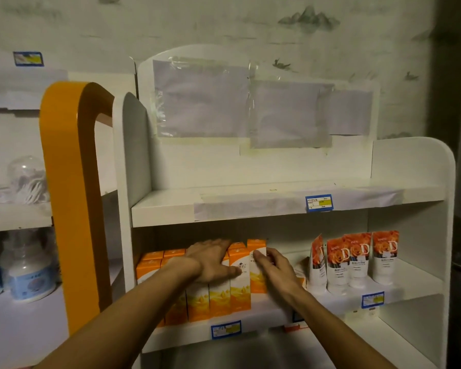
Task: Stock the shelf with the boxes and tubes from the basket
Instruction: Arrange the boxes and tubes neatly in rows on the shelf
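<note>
Several orange-and-white boxes stand packed together on the left half of the white shelf's middle board. My left hand lies flat on top of the boxes, fingers spread. My right hand holds the rightmost box by its side, pressing it against the row. Several white tubes with red rose print stand upside down on the right half of the same board. The basket is out of view.
The top board carries only a blue price tag. An orange arched panel stands to the left, with clear bottles on the neighbouring shelf. A lower board shows at the bottom right.
</note>
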`<state>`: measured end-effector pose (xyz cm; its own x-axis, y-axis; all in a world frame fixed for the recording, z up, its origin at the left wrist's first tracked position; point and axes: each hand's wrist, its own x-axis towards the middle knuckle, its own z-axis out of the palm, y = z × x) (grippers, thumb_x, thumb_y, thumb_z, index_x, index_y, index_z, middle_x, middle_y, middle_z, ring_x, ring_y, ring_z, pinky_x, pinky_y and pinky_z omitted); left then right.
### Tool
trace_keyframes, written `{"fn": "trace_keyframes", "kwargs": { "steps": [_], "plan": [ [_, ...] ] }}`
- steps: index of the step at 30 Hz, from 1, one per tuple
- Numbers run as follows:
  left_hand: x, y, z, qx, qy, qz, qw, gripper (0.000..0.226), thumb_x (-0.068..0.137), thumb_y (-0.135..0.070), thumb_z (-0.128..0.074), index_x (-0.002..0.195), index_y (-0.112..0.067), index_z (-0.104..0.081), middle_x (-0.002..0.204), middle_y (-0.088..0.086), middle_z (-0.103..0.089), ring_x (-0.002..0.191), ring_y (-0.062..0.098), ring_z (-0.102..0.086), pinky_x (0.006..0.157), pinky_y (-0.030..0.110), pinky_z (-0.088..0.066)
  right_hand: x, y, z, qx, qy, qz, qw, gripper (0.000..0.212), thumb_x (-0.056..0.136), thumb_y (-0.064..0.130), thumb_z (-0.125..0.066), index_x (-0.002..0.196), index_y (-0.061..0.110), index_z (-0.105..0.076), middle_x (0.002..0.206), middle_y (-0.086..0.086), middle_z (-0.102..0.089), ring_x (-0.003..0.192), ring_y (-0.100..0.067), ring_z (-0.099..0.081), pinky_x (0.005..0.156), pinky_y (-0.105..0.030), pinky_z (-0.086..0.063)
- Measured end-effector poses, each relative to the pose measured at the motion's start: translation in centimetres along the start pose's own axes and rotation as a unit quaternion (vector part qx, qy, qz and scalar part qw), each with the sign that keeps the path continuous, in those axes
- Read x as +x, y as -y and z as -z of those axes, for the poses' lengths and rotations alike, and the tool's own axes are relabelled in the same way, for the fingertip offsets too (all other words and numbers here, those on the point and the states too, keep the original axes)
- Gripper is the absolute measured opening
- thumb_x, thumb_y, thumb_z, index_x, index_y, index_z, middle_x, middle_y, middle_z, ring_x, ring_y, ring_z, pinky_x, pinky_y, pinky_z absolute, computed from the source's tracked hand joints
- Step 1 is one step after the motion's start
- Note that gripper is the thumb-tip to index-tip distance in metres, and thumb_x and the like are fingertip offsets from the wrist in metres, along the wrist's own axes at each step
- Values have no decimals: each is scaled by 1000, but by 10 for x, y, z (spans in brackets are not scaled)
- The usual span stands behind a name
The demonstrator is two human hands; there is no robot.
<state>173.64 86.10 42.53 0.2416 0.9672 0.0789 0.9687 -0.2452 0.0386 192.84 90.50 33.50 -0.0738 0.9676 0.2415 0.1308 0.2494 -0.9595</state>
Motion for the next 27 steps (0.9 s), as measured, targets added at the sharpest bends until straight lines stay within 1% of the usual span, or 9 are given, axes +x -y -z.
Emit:
{"fn": "trace_keyframes", "kwargs": {
  "steps": [3,7,10,13,19,22,24,25,27],
  "plan": [
    [0,0,3,4,20,-1,1000,86,88,-68,-54,157,-28,-21,159,1,-35,144,27,-35,118,44,-30,1,0,-1,-8,12,13,1000,38,97,43,-53,130,23,-53,118,-3,-68,100,-18,-70,88,-43,-59],
    [2,1,8,9,44,1,999,92,85,-79,-46,158,-29,-20,161,1,-32,145,28,-34,118,46,-30,3,-2,2,-6,30,20,999,36,98,44,-50,129,25,-55,116,0,-70,100,-17,-71,88,-44,-59],
    [2,1,8,24,39,-8,999,96,83,-85,-37,158,-27,-20,161,2,-32,144,28,-36,116,42,-32,5,-5,5,-5,45,22,999,33,99,43,-48,126,27,-58,113,1,-72,99,-16,-72,89,-45,-58],
    [2,0,8,39,23,-9,999,100,82,-88,-31,158,-23,-20,161,4,-33,142,30,-39,115,40,-34,6,-7,5,-7,55,26,998,31,100,43,-47,128,31,-55,115,2,-71,100,-16,-72,89,-45,-59],
    [7,-9,14,25,-27,-28,999,92,89,-80,-35,158,-21,-20,162,4,-30,144,28,-37,115,39,-33,6,-12,0,-23,34,42,998,35,100,47,-45,130,32,-53,115,0,-71,98,-15,-72,85,-44,-60],
    [11,-14,10,21,-14,-65,998,89,89,-80,-33,159,-27,-17,164,0,-25,147,26,-30,118,42,-29,4,-11,0,-40,38,48,997,37,99,48,-44,133,33,-52,118,3,-69,102,-13,-70,90,-42,-58],
    [14,-16,3,38,-14,-95,995,89,88,-81,-32,159,-30,-16,164,-1,-25,148,25,-29,120,43,-27,0,-10,0,-49,31,54,997,41,99,50,-44,135,33,-51,123,6,-66,107,-12,-66,95,-42,-56],
    [14,-16,0,44,-17,-103,994,89,88,-81,-33,159,-31,-16,164,-1,-27,148,25,-30,120,43,-27,-2,-10,2,-63,16,61,996,40,99,49,-44,135,32,-52,125,7,-65,110,-11,-64,97,-41,-54],
    [16,-15,-3,36,-21,-99,994,88,89,-79,-37,159,-31,-16,163,-2,-29,147,23,-33,120,41,-28,-6,-11,7,-128,-37,90,987,35,102,42,-42,132,29,-54,128,8,-62,113,-9,-59,102,-34,-49]
  ]
}}
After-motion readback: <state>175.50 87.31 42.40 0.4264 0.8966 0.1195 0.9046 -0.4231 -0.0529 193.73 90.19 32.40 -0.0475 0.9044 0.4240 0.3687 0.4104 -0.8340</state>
